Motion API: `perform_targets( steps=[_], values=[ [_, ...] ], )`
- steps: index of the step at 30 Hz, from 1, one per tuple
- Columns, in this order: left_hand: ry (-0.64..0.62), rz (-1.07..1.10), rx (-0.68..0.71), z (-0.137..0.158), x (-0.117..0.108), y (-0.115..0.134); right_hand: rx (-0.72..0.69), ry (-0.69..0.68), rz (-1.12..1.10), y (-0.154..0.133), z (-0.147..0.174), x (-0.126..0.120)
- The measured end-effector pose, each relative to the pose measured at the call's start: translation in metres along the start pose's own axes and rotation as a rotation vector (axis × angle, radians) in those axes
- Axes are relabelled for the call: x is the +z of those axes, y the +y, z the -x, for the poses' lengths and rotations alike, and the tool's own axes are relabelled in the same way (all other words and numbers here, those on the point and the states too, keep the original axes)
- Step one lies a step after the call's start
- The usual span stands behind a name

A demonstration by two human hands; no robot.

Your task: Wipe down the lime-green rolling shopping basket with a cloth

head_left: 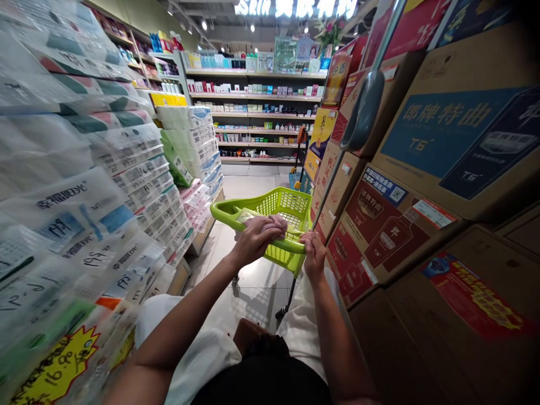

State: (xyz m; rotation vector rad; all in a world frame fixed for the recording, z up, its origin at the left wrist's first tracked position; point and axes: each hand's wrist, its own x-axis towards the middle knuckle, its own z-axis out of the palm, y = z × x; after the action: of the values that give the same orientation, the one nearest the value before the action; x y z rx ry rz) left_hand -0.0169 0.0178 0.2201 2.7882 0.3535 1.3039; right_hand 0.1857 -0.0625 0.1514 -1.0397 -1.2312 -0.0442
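Note:
A lime-green plastic shopping cart [291, 198] stands right in front of me, its lattice basket facing away. My left hand [258, 237] lies on the cart's handle with its fingers closed over a bunched pale pink cloth [276, 222]. At the right end of the handle, my right hand [314, 254] has its fingers wrapped round the green bar. A long thin pole with a grey-blue grip [363, 109] slants from beside my right hand up to the upper right. Whether those fingers also hold the pole, I cannot tell.
Plastic-wrapped tissue packs [130, 163] are piled along the left. Stacked cardboard cartons [455, 135] line the right, close to the cart. Ahead, shelves of small boxed goods [257, 95] cross the aisle's end. A blue hand truck [297, 174] stands by the cartons on the tiled floor [244, 183].

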Motion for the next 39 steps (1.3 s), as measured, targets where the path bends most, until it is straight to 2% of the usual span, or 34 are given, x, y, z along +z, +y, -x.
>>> perform_targets(
  steps=[2,5,8,11,14,16,18,20,22,25,28,30,32,33,35,37,39],
  values=[
    [0.165,-0.105,-0.068,0.021,0.003,-0.008,0.033,-0.013,-0.010,0.004,-0.004,-0.004],
    [0.359,-0.257,-0.315,0.038,-0.002,-0.038,0.053,-0.048,-0.054,0.008,-0.011,-0.007],
    [0.434,-0.339,-0.576,0.035,-0.018,-0.073,0.054,-0.079,-0.122,0.012,-0.015,-0.005],
    [0.300,-0.348,-0.649,0.027,-0.036,-0.090,0.064,-0.064,-0.170,0.015,-0.016,-0.002],
    [0.139,-0.353,-0.636,0.019,-0.045,-0.083,0.085,-0.047,-0.145,0.015,-0.018,-0.005],
    [0.077,-0.379,-0.643,0.014,-0.046,-0.069,0.073,-0.058,0.032,0.008,-0.021,-0.009],
    [0.026,-0.417,-0.669,0.008,-0.045,-0.053,0.024,-0.053,0.326,-0.005,-0.024,-0.009],
    [-0.041,-0.449,-0.706,0.001,-0.044,-0.040,-0.040,-0.054,0.579,-0.022,-0.026,-0.002],
    [-0.144,-0.452,-0.737,-0.008,-0.046,-0.033,-0.098,-0.119,0.729,-0.036,-0.027,0.008],
    [-0.347,-0.348,-0.775,-0.023,-0.059,-0.041,-0.128,-0.186,0.910,-0.045,-0.027,0.023],
    [-0.532,-0.114,-0.802,-0.035,-0.076,-0.062,-0.147,-0.176,1.006,-0.040,-0.027,0.025],
    [-0.589,-0.003,-0.815,-0.038,-0.079,-0.071,-0.169,-0.170,1.015,-0.034,-0.028,0.023],
    [-0.533,-0.055,-0.815,-0.034,-0.070,-0.069,-0.177,-0.163,1.013,-0.029,-0.029,0.019],
    [-0.444,-0.134,-0.798,-0.027,-0.061,-0.064,-0.176,-0.161,1.011,-0.027,-0.030,0.017],
    [-0.166,-0.290,-0.699,-0.007,-0.039,-0.050,-0.174,-0.161,1.003,-0.023,-0.031,0.014],
    [0.124,-0.350,-0.551,0.018,-0.018,-0.036,-0.187,-0.173,0.996,-0.018,-0.032,0.009],
    [0.288,-0.352,-0.430,0.039,-0.007,-0.029,-0.226,-0.192,0.998,-0.012,-0.035,0.005]
  ],
)
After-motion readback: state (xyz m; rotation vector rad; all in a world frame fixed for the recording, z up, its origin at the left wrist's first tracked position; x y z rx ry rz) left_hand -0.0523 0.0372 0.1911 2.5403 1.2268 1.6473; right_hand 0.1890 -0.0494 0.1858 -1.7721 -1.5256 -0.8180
